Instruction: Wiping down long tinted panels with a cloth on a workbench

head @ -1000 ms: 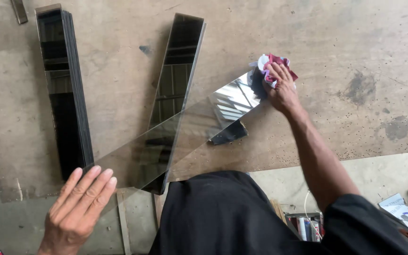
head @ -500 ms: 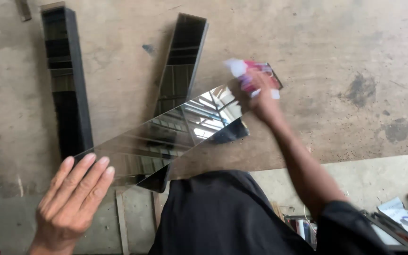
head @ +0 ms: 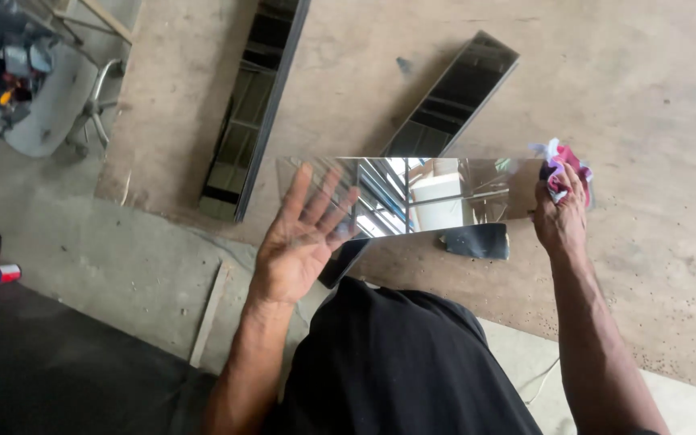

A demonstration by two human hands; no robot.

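Both forearms reach forward from the body, the left one angled up toward the middle, the right one stretched out further to the right. The left hand (head: 303, 238) is spread flat, fingers fanned and palm up toward the camera, propping the near left end of a long mirror strip (head: 436, 193) with nothing closed around it. The right hand (head: 559, 213) is clenched around a pink and white cloth (head: 563, 165), pressing it against the right end of the strip. The strip hangs level between the two hands, above the wooden counter (head: 646, 97).

Beyond the left hand lie two more long dark glass strips (head: 255, 105), one running away to the upper left and one (head: 452, 97) slanting behind the held strip. A small dark offcut (head: 477, 240) lies just under the held strip, near the right hand. Far left of the left hand, a chair (head: 58, 105) stands on the floor.
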